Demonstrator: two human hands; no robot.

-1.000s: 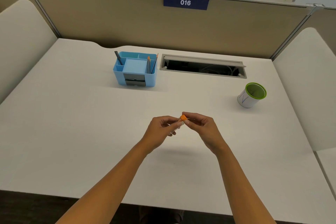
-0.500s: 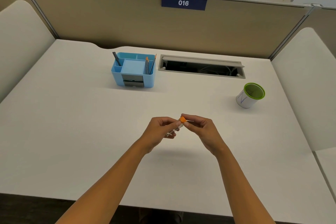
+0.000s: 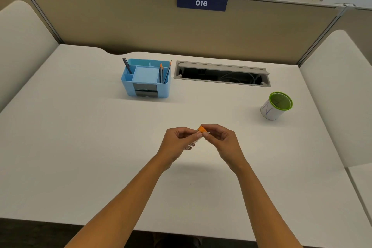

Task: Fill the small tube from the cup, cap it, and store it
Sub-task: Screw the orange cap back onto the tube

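Above the middle of the white desk, my left hand (image 3: 178,141) grips a small clear tube (image 3: 194,140), held tilted with its top up and to the right. An orange cap (image 3: 202,129) sits on the tube's top, pinched by the fingertips of my right hand (image 3: 222,138). Most of the tube is hidden by my left fingers. A white cup with a green rim (image 3: 276,106) stands at the right, well away from both hands. At the back stands a blue organizer (image 3: 146,79) with several compartments.
Pencils and a dark pen stick up from the organizer. An open cable slot (image 3: 222,74) is cut into the desk behind the hands. Padded dividers rise at left and right, and a partition with a "016" sign (image 3: 201,3) closes the back.
Both hands stay together on the tube and cap. My right fingers have shifted slightly around the orange cap. Nothing else has moved.
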